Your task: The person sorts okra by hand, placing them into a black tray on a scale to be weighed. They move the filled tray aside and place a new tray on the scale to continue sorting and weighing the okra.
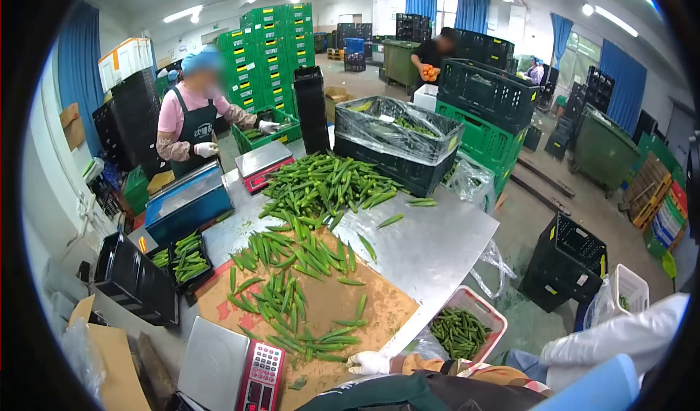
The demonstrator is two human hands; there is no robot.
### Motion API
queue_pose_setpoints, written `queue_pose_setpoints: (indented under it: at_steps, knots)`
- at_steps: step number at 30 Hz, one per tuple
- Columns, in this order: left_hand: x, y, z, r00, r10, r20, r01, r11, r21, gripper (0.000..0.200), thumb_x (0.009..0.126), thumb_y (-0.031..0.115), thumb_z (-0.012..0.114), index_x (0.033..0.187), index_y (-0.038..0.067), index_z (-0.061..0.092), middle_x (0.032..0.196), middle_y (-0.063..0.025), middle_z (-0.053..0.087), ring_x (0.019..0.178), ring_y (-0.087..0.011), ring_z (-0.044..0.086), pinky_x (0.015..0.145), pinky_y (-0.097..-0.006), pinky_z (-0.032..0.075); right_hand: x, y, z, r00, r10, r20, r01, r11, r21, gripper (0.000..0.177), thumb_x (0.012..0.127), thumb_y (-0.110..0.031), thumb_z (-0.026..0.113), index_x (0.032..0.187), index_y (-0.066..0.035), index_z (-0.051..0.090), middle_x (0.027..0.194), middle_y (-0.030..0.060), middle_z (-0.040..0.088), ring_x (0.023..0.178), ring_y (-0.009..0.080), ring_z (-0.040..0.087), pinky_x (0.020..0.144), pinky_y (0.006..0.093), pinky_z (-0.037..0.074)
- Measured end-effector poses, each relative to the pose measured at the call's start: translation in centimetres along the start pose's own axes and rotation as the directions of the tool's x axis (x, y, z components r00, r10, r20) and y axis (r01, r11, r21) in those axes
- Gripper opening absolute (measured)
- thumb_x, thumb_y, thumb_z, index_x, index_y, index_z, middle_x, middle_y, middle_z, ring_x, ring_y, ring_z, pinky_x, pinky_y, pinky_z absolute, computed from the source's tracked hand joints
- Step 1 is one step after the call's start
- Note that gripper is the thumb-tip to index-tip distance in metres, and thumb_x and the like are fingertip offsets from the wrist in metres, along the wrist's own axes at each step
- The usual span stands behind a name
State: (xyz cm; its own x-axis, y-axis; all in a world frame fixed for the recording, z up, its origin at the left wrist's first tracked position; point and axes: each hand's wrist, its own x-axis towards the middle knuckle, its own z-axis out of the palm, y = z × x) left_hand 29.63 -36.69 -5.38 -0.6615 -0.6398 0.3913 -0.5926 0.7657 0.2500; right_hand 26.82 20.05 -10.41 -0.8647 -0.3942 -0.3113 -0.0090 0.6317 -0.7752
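Observation:
My right hand [370, 363], in a white glove, rests at the near edge of a brown board [379, 305], with its fingers stretched out to the left. It looks open, and I see nothing held in it. Just beyond the fingertips, loose okra pods [281, 298] are strewn over the board. A larger heap of okra [321, 188] lies behind them on the metal table [415, 239]. My left hand is out of view. A digital scale [219, 360] with a red keypad stands at the board's near left.
A pink-rimmed basket of okra [461, 331] is below the table's right edge. Black trays [191, 259] with okra sit left. A plastic-lined black crate [397, 156] stands at the back. Across the table, a person [193, 119] handles a green crate [268, 132]. Someone's white sleeve [620, 338] shows right.

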Motion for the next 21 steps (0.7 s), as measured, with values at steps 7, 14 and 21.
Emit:
queue_pose_setpoints:
  at_steps: [7,14,21]
  knots:
    - [1.3,5.7,-3.0,0.949,-0.054,-0.310,-0.091,0.896,-0.434,0.026,0.100,0.017,0.064,0.113,-0.003,0.072,0.106,-0.0172,0.073,0.096,-0.0261,0.067,0.090,-0.0364,0.053,0.0,5.2,2.0,0.822,-0.570,0.001,0.527,0.760,-0.379,0.038,0.093,-0.033,0.060,0.113,-0.003,0.070,0.105,0.0213,0.070,0.094,0.0404,0.066,0.084,0.0476,0.055]
    - [-3.1,17.2,-4.9,0.893,0.418,-0.163,-0.427,0.678,-0.599,0.012,0.092,0.005,0.073,0.103,0.001,0.077,0.089,-0.0084,0.070,0.083,-0.0190,0.065,0.076,-0.0323,0.052,-2.2,-0.9,-0.1,0.993,0.029,-0.117,-0.017,0.995,0.102,0.033,0.092,-0.025,0.067,0.115,-0.002,0.070,0.100,0.0216,0.071,0.093,0.0378,0.070,0.083,0.0437,0.056]
    - [-2.8,19.8,-4.5,0.770,0.635,0.061,-0.560,0.719,-0.412,0.033,0.082,0.012,0.080,0.114,0.009,0.074,0.094,-0.0089,0.069,0.091,-0.0273,0.064,0.083,-0.0381,0.052,-2.4,0.4,-0.6,0.972,0.127,-0.198,-0.082,0.972,0.221,0.026,0.093,-0.017,0.070,0.115,-0.002,0.070,0.087,0.0152,0.072,0.075,0.0182,0.066,0.071,0.0316,0.054]
